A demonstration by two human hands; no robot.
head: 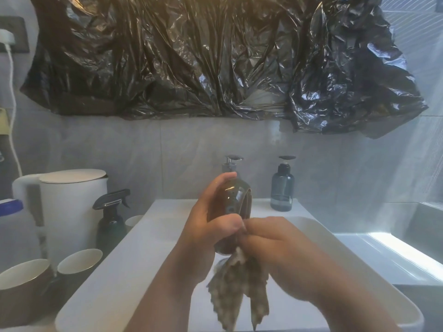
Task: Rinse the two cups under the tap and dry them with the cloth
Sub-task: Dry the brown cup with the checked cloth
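Head view: brown cup (pixel 231 202) sits above the middle of the sink (pixel 115 271), probably so drips land inside. Your left hand (pixel 203 226) curls its fingers round the wall to steady it. Right hand (pixel 278 240) pinches the cloth (pixel 237 291) at its near end. Cup is glossy and dark. Other cups (pixel 79 262) stand off the sink's left edge.
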